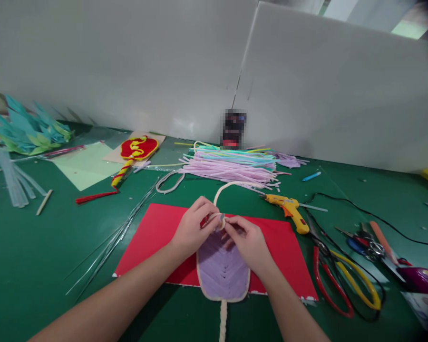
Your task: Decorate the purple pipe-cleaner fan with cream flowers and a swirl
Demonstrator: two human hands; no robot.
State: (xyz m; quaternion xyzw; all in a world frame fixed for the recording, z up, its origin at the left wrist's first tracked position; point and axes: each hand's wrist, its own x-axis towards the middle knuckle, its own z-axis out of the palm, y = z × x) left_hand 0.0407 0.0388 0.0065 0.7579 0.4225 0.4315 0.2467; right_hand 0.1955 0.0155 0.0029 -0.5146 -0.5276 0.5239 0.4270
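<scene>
A fan-shaped piece (pixel 223 275) of lilac pipe cleaners with a cream edge lies on a red sheet (pixel 142 242), its twisted cream handle pointing toward me. Over its far end, both hands meet at a small curl in a cream pipe cleaner (pixel 219 192), whose loose end arcs up and away to the right. My left hand (pixel 194 225) is closed, pinching the cream pipe cleaner. Fingertips of my right hand (pixel 248 240) press on the same curl from the right side. My fingers partly hide the curl and the fan's far edge.
Behind the sheet lies a pile of lilac and mint pipe cleaners (pixel 231 173). A yellow glue gun (pixel 288 209), large red-and-yellow-handled scissors (pixel 330 273) and a black cord are on the right. Thin wires (pixel 119 232) and a finished red-and-yellow fan (pixel 139 148) sit left.
</scene>
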